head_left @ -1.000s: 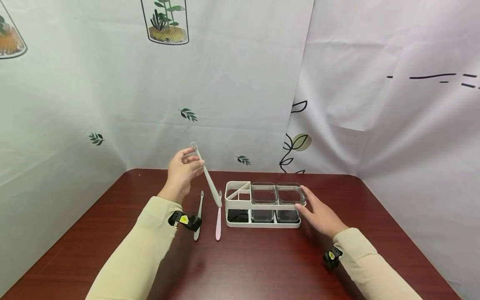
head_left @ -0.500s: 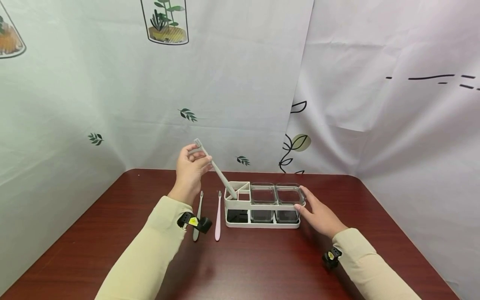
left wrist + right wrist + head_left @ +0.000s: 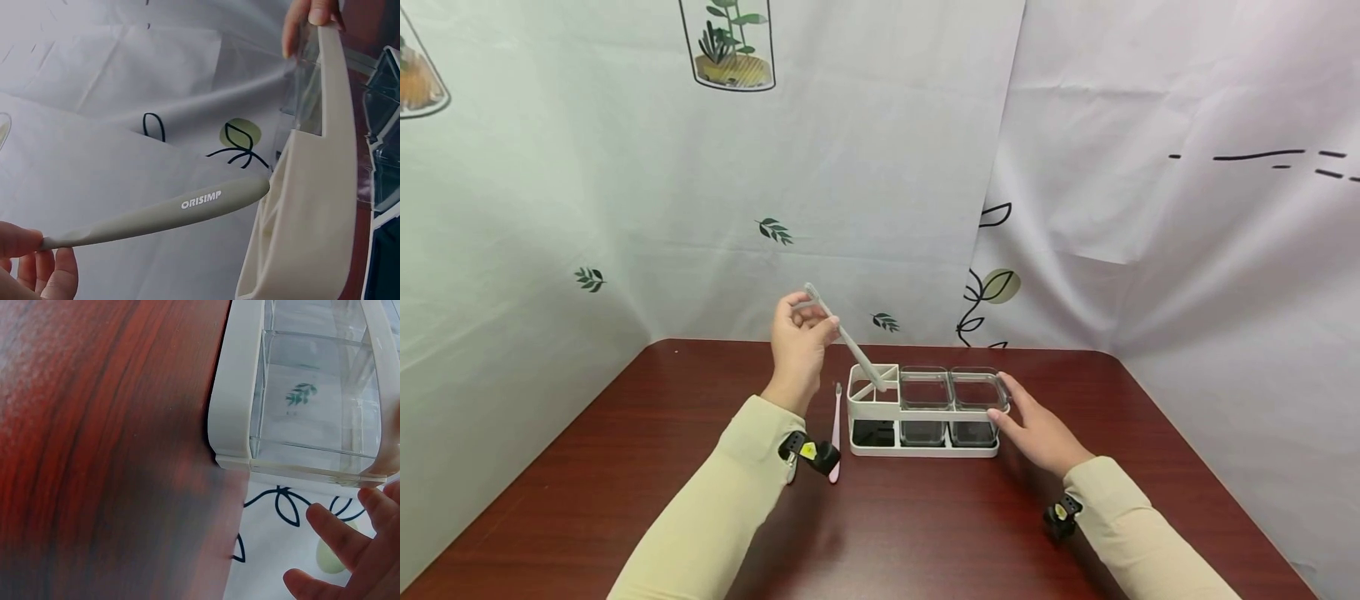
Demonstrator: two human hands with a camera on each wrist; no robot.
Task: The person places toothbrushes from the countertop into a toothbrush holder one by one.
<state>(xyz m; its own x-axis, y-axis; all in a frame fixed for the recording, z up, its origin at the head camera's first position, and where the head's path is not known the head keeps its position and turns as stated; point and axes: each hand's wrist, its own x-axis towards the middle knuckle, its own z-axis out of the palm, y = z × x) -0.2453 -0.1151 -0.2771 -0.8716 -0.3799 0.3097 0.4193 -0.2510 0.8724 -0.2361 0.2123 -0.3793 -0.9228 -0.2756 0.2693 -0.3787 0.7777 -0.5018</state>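
Note:
My left hand (image 3: 801, 346) pinches a grey-green toothbrush (image 3: 856, 348) near its head, bristle end up and handle slanting down to the right. The handle's rounded end is right at the divided section of a white toothbrush holder (image 3: 874, 411); in the left wrist view, the toothbrush (image 3: 187, 206) bears the word ORISIMP. My right hand (image 3: 1037, 429) holds the holder's right end, thumb at the front and fingers at the back. Two clear cups, a middle one (image 3: 925, 432) and a right one (image 3: 974, 432), sit in the holder.
A pink toothbrush (image 3: 837, 417) lies on the dark red table (image 3: 925, 533), left of the holder. Another greyish toothbrush (image 3: 792, 472) is mostly hidden behind my left wrist. A white printed cloth (image 3: 880, 208) hangs behind the table.
My left hand has moved right with the toothbrush, bringing its handle end from left of the holder to over the divided section. My right hand stays at the holder's end.

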